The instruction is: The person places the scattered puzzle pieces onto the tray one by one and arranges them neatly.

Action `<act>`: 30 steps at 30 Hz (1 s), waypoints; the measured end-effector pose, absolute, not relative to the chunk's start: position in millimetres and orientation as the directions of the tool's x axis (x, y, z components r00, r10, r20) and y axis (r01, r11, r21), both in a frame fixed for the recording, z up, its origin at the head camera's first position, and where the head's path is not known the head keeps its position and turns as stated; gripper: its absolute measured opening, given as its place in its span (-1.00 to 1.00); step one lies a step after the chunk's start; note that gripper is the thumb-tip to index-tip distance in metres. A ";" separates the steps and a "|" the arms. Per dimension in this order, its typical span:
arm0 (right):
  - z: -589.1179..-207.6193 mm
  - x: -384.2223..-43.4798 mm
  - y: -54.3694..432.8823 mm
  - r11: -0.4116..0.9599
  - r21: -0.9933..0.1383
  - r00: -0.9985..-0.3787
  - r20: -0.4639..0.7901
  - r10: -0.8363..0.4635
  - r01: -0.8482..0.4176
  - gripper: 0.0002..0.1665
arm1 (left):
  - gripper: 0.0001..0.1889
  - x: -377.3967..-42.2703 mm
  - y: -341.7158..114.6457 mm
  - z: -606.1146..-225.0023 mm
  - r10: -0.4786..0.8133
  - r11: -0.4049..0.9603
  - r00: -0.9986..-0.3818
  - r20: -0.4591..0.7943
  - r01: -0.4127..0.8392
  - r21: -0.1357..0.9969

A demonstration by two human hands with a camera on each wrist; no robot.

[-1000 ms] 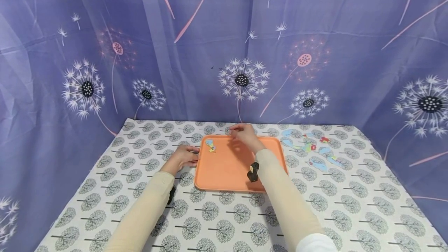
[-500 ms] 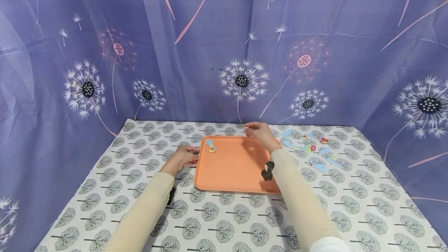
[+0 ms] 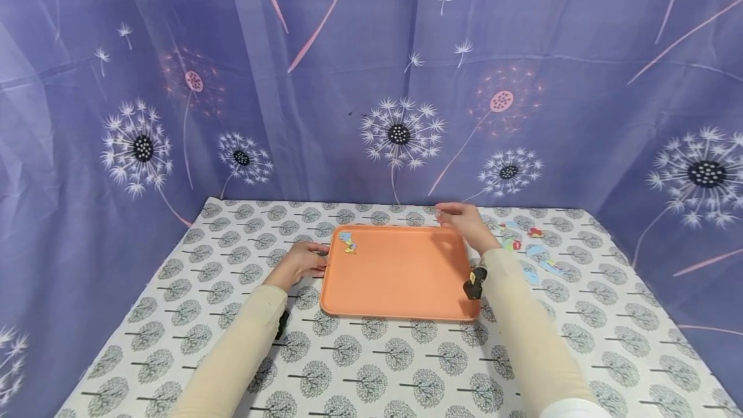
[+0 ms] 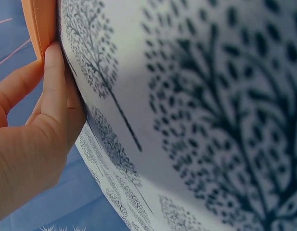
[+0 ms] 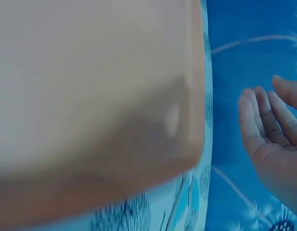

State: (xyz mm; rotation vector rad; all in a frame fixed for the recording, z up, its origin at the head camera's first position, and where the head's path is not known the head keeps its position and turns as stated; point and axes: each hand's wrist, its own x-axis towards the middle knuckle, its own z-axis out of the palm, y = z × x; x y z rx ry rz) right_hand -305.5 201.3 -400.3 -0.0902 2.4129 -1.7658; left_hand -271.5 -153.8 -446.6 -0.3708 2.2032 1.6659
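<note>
An orange tray (image 3: 400, 276) lies flat on the patterned cloth. A small cutout piece (image 3: 348, 242), light blue and yellow, sits in its far left corner. My left hand (image 3: 303, 263) is at the tray's left side. In the left wrist view its thumb and fingertips (image 4: 53, 60) meet the rim, fingers nearly straight. My right hand (image 3: 465, 221) hovers by the far right corner, fingers loosely bent. Nothing shows between its thumb and fingers in the right wrist view, where the hand (image 5: 276, 139) appears apart from the tray.
Several colourful cutout pieces (image 3: 535, 250) in blue, green and red lie on the cloth right of the tray, some hidden by my right arm. A red piece (image 3: 535, 233) is farthest right. A purple dandelion curtain (image 3: 325, 115) hangs behind the table.
My right hand has moved rightward, from over the tray's far middle edge to its far right corner. The left hand, the tray and the piece on it stay in place.
</note>
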 end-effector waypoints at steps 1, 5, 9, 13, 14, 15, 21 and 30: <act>-396.7 -302.4 204.5 0.308 -0.951 -0.986 -0.084 -0.141 0.037 -0.48 | -0.56 -271.4 -154.4 -446.7 0.003 0.276 -0.904 -0.427 -0.410 0.869; -407.6 -306.4 224.8 0.305 -0.952 -0.988 -0.057 -0.146 0.010 -0.44 | -0.56 -271.0 -156.0 -447.0 0.004 0.283 -0.905 -0.424 -0.406 0.869; -423.2 -313.4 244.1 0.315 -0.949 -0.990 -0.064 -0.126 0.021 -0.42 | -0.57 -270.5 -156.7 -448.2 0.004 0.286 -0.905 -0.425 -0.407 0.868; -426.3 -309.0 257.6 0.355 -0.934 -0.991 -0.079 -0.110 0.035 -0.38 | -0.58 -270.3 -156.8 -449.5 0.007 0.284 -0.908 -0.420 -0.401 0.871; -427.3 -308.0 260.5 0.370 -0.928 -0.990 -0.083 -0.113 0.035 -0.37 | -0.58 -270.3 -156.8 -449.6 0.008 0.283 -0.908 -0.419 -0.399 0.872; -428.5 -307.2 263.7 0.379 -0.925 -0.990 -0.087 -0.114 0.038 -0.36 | -0.58 -270.3 -156.8 -449.7 0.008 0.283 -0.908 -0.419 -0.400 0.872; -436.8 -305.1 280.9 0.406 -0.911 -0.986 -0.127 -0.112 0.071 -0.31 | -0.58 -270.6 -157.1 -449.8 0.010 0.281 -0.910 -0.415 -0.396 0.874; -444.0 -302.2 294.3 0.461 -0.885 -0.983 -0.136 -0.124 0.065 -0.36 | -0.57 -271.7 -156.8 -449.5 0.011 0.273 -0.909 -0.416 -0.397 0.876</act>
